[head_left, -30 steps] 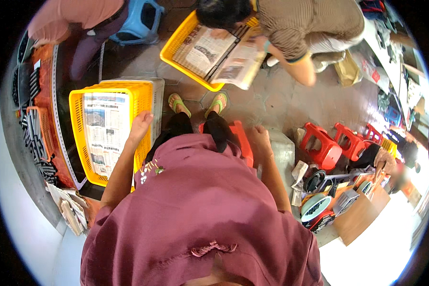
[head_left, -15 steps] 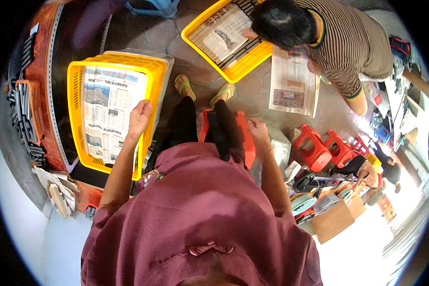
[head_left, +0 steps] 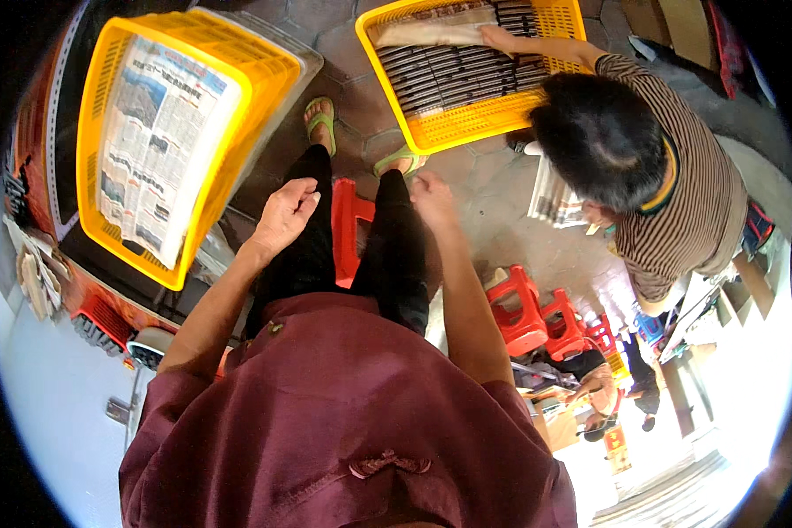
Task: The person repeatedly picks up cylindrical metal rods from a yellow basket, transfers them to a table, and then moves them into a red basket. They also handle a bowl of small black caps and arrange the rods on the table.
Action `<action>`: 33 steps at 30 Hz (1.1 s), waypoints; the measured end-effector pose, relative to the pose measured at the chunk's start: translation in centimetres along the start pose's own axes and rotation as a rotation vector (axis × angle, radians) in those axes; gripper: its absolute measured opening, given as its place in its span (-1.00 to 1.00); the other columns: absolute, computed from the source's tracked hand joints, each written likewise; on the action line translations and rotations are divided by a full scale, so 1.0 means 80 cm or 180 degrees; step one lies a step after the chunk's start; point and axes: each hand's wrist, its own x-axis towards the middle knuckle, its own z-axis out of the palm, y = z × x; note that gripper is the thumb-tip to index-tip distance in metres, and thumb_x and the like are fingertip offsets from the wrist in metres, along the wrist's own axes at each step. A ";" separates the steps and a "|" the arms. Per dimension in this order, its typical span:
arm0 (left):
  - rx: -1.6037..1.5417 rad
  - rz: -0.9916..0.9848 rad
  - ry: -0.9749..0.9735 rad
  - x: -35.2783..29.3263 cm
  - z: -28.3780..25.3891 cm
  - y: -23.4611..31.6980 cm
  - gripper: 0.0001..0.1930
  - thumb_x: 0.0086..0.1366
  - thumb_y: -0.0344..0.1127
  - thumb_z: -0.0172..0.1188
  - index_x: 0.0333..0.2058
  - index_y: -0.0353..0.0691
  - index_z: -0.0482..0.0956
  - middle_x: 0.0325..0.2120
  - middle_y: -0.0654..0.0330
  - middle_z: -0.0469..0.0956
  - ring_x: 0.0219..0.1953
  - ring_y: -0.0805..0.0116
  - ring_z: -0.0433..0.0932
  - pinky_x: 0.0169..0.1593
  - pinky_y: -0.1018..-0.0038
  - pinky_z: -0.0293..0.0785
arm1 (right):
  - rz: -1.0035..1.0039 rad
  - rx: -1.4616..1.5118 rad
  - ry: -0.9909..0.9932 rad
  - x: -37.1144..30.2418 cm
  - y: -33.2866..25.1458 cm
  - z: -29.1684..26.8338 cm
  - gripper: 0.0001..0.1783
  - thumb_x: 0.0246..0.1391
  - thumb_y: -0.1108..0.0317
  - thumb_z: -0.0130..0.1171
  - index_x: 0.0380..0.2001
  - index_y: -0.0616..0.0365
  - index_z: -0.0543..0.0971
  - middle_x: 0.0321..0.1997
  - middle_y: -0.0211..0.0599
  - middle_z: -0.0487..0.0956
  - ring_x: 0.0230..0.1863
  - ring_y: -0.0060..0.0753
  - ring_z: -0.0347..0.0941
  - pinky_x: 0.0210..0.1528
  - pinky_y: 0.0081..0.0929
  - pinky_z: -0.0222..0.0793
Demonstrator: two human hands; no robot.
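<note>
Over my left thigh, my left hand has its fingers curled together, and nothing shows in it. My right hand hovers by my right knee; motion smears its fingers. A red plastic stool shows between my legs. To my left stands a stack of yellow plastic crates, the top one lined with newspaper. Ahead, another yellow crate holds rows of dark rod-like pieces. A co-worker's hand grips a folded newspaper sheet at that crate's far side.
A co-worker in a striped shirt bends over at the right, beside more newspaper on the paved floor. Red stools stand at my right. Cardboard pieces lie at the far left. Other people appear farther right.
My left hand has left the stacked crate's rim and come over my thigh. My right hand has moved inward. The co-worker has drawn newspaper back, exposing the dark pieces. My view has shifted.
</note>
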 end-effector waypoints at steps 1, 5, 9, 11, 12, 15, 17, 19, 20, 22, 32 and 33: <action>0.0149 0.0139 0.0018 -0.003 0.008 -0.008 -0.71 0.36 -0.32 0.12 -0.02 -0.34 0.48 -0.19 0.03 0.58 -0.17 0.24 0.61 -0.09 0.42 0.51 | 0.0372 0.0361 -0.0324 -0.005 -0.014 -0.003 -0.64 0.19 0.19 0.06 -0.10 0.24 0.56 -0.27 0.07 0.63 -0.15 0.04 0.58 -0.05 -0.20 0.43; -0.0052 0.0193 0.0176 -0.013 0.030 -0.016 -0.71 0.36 -0.32 0.12 -0.02 -0.34 0.48 -0.18 -0.01 0.58 -0.15 0.19 0.61 -0.09 0.38 0.52 | 0.0070 0.0430 -0.0273 0.024 0.064 0.044 -0.63 0.19 0.18 0.08 -0.09 0.24 0.56 -0.14 0.10 0.60 -0.05 0.10 0.53 0.01 -0.19 0.40; -0.0048 -0.0243 0.0199 -0.032 0.016 -0.031 -0.67 0.35 -0.28 0.13 -0.01 -0.38 0.46 -0.15 -0.01 0.58 -0.12 0.18 0.61 -0.07 0.38 0.52 | 0.0074 -0.0019 -0.0345 0.013 0.067 0.061 -0.64 0.18 0.18 0.09 -0.10 0.24 0.56 -0.16 0.09 0.61 -0.07 0.09 0.54 0.00 -0.21 0.41; -0.0069 -0.0169 0.0289 -0.044 0.016 -0.060 -0.67 0.35 -0.28 0.13 -0.01 -0.39 0.47 -0.16 -0.02 0.59 -0.12 0.18 0.60 -0.07 0.38 0.52 | 0.0126 -0.0076 -0.0441 -0.001 0.060 0.065 -0.64 0.18 0.19 0.09 -0.11 0.24 0.56 -0.19 0.08 0.62 -0.10 0.09 0.55 -0.03 -0.22 0.42; -0.0077 -0.0124 0.0327 -0.050 0.012 -0.063 -0.66 0.35 -0.28 0.13 -0.01 -0.39 0.47 -0.16 -0.03 0.59 -0.11 0.18 0.60 -0.07 0.39 0.52 | 0.0045 -0.0084 -0.0463 -0.004 0.061 0.069 -0.65 0.17 0.19 0.09 -0.13 0.25 0.56 -0.21 0.06 0.62 -0.13 0.08 0.55 -0.06 -0.22 0.42; -0.0213 -0.0388 0.0331 -0.066 -0.010 -0.073 -0.66 0.36 -0.28 0.11 0.01 -0.39 0.46 -0.16 -0.05 0.59 -0.10 0.17 0.60 -0.05 0.37 0.51 | -0.0238 -0.0178 -0.0542 -0.011 0.064 0.079 -0.68 0.17 0.25 0.08 -0.15 0.29 0.54 -0.30 -0.03 0.62 -0.28 -0.08 0.56 -0.21 -0.29 0.44; -0.0370 -0.0325 0.0519 -0.080 -0.022 -0.078 -0.66 0.33 -0.26 0.11 -0.03 -0.40 0.48 -0.18 -0.12 0.58 -0.13 0.03 0.59 -0.05 0.32 0.50 | -0.0478 -0.0326 -0.0600 -0.016 0.063 0.084 -0.71 0.17 0.35 0.05 -0.14 0.36 0.52 -0.37 -0.14 0.61 -0.46 -0.39 0.54 -0.38 -0.45 0.45; -0.0523 -0.0356 0.0689 -0.093 -0.033 -0.090 -0.65 0.33 -0.25 0.11 -0.05 -0.41 0.50 -0.19 -0.15 0.58 -0.14 -0.04 0.59 -0.06 0.29 0.50 | -0.0300 -0.0399 -0.0683 -0.033 0.024 0.083 -0.74 0.17 0.36 0.05 -0.19 0.35 0.52 -0.40 -0.16 0.59 -0.48 -0.39 0.52 -0.42 -0.44 0.43; -0.0588 -0.0398 0.0743 -0.098 -0.040 -0.097 -0.65 0.33 -0.24 0.11 -0.05 -0.41 0.50 -0.19 -0.16 0.58 -0.14 -0.04 0.59 -0.06 0.29 0.50 | -0.0209 -0.0441 -0.0723 -0.040 0.006 0.084 -0.75 0.16 0.36 0.05 -0.21 0.35 0.51 -0.42 -0.17 0.58 -0.49 -0.39 0.51 -0.44 -0.43 0.42; -0.0734 -0.0472 0.0854 -0.109 -0.049 -0.112 -0.64 0.33 -0.23 0.10 -0.05 -0.41 0.49 -0.19 -0.16 0.58 -0.14 -0.03 0.59 -0.06 0.29 0.50 | -0.0503 -0.0521 -0.0794 -0.034 0.016 0.094 -0.77 0.16 0.36 0.06 -0.23 0.34 0.51 -0.45 -0.18 0.56 -0.51 -0.40 0.49 -0.46 -0.43 0.41; -0.1143 -0.1047 0.1044 -0.170 -0.073 -0.164 -0.63 0.33 -0.16 0.08 -0.05 -0.35 0.50 -0.19 -0.13 0.58 -0.12 -0.07 0.57 -0.03 0.29 0.46 | -0.0703 -0.0628 -0.1143 -0.052 -0.063 0.134 -0.76 0.21 0.34 0.05 -0.22 0.35 0.50 -0.43 -0.27 0.55 -0.53 -0.48 0.46 -0.46 -0.48 0.41; -0.1116 -0.0992 0.1149 -0.176 -0.068 -0.169 -0.63 0.33 -0.16 0.07 -0.05 -0.35 0.50 -0.18 -0.13 0.58 -0.11 -0.09 0.57 -0.02 0.28 0.46 | -0.0742 -0.0697 -0.1148 -0.064 -0.081 0.136 -0.76 0.21 0.34 0.05 -0.22 0.35 0.50 -0.43 -0.27 0.55 -0.52 -0.49 0.46 -0.46 -0.49 0.41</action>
